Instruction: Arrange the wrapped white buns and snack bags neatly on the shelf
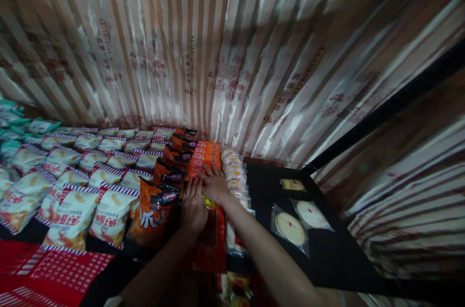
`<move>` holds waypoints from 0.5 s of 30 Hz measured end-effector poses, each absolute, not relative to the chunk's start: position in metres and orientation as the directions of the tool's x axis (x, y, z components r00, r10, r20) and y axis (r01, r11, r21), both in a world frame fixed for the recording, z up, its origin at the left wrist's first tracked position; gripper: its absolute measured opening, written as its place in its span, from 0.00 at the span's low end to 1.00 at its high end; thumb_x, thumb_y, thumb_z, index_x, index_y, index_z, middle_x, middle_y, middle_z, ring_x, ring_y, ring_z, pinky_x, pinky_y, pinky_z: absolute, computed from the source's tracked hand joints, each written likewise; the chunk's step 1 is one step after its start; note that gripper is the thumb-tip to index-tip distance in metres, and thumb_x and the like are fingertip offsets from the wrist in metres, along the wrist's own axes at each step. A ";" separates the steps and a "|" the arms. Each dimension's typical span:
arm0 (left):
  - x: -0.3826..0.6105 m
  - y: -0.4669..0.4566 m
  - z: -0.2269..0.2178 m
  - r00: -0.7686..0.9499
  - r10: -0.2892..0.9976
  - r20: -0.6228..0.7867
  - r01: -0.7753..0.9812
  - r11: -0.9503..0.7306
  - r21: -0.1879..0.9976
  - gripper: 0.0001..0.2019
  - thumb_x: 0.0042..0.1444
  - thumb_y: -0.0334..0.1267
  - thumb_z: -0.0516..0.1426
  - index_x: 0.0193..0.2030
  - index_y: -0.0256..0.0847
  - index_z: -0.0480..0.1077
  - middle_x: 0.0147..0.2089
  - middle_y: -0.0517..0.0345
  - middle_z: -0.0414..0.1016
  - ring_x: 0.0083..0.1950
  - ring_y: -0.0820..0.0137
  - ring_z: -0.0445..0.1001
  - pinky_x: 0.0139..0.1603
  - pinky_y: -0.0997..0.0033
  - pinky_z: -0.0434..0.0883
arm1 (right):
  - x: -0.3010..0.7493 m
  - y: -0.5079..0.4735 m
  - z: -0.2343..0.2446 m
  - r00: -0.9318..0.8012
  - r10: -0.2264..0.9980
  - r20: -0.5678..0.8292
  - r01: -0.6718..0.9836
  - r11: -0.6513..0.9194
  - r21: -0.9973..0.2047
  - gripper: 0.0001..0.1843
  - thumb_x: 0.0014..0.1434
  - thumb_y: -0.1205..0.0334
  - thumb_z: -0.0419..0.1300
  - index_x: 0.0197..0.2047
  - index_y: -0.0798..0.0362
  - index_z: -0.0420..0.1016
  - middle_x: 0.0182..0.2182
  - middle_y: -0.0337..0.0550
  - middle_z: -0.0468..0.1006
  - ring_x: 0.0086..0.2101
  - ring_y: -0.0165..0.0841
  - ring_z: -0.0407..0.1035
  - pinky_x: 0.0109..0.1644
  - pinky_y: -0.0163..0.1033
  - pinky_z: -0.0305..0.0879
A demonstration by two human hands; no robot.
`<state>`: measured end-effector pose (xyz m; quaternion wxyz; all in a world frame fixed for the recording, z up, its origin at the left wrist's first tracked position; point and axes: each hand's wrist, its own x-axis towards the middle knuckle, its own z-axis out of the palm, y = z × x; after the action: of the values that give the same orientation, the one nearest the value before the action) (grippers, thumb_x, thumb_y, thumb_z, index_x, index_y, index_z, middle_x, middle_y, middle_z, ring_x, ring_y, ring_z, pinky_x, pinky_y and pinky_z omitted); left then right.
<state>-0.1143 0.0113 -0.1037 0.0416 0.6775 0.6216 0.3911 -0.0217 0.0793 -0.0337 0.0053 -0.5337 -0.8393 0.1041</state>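
The left hand [193, 205] and right hand [215, 185] lie palm down, side by side, on a row of orange packets [205, 149], fingers extended rather than curled around a packet. The row stands on the black surface [337, 244], between orange-and-black bags [154, 215] to the left and clear-wrapped pale packs [235, 176] to the right. Farther right, 2 clear pouches [289, 227] contain pale, flat discs; 1 small yellowish packet [292, 184] lies behind them. White printed bags [72, 215] fill several rows at left, behind a red perforated basket [69, 268]; the basket's contents cannot be determined.
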 end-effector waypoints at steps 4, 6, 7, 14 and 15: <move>-0.114 0.012 -0.111 -0.089 0.873 0.480 0.828 -0.203 0.522 0.27 0.53 0.23 0.42 0.61 0.25 0.57 0.64 0.37 0.60 0.69 0.59 0.50 0.65 0.51 0.57 | -0.023 0.078 -0.034 -0.418 0.902 -0.111 0.901 0.395 -0.179 0.30 0.61 0.50 0.47 0.66 0.38 0.52 0.67 0.35 0.48 0.66 0.44 0.36 0.64 0.52 0.40; -0.116 0.012 -0.111 -0.073 0.882 0.466 0.837 -0.200 0.509 0.28 0.52 0.22 0.42 0.62 0.26 0.57 0.64 0.37 0.59 0.69 0.60 0.51 0.65 0.52 0.57 | -0.023 0.078 -0.034 -0.411 0.904 -0.119 0.904 0.387 -0.184 0.29 0.62 0.49 0.47 0.66 0.38 0.51 0.68 0.34 0.47 0.66 0.44 0.34 0.65 0.52 0.39; -0.117 0.012 -0.110 -0.068 0.886 0.459 0.845 -0.194 0.499 0.29 0.51 0.22 0.43 0.62 0.26 0.57 0.64 0.37 0.60 0.68 0.60 0.52 0.65 0.52 0.57 | -0.024 0.079 -0.034 -0.405 0.906 -0.121 0.905 0.379 -0.193 0.29 0.62 0.49 0.46 0.66 0.38 0.51 0.68 0.34 0.46 0.66 0.44 0.34 0.65 0.53 0.39; -0.121 0.009 -0.097 0.004 0.896 0.445 0.908 -0.189 0.373 0.31 0.48 0.24 0.46 0.62 0.26 0.57 0.64 0.36 0.60 0.67 0.56 0.54 0.63 0.52 0.59 | -0.019 0.099 -0.025 -0.513 0.851 -0.114 0.832 0.460 -0.310 0.28 0.62 0.59 0.48 0.65 0.56 0.57 0.65 0.48 0.56 0.65 0.37 0.45 0.68 0.44 0.39; -0.121 0.008 -0.096 0.009 0.898 0.439 0.914 -0.185 0.360 0.31 0.48 0.24 0.46 0.62 0.26 0.58 0.64 0.37 0.60 0.67 0.56 0.54 0.63 0.52 0.59 | -0.017 0.101 -0.022 -0.515 0.853 -0.083 0.821 0.464 -0.332 0.27 0.63 0.61 0.47 0.64 0.58 0.58 0.64 0.50 0.57 0.64 0.36 0.47 0.67 0.43 0.41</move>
<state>-0.1213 0.0078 -0.0956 -0.0134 0.7102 0.6381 0.2971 -0.0167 0.1013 -0.0222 0.0474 -0.4900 -0.8542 0.1671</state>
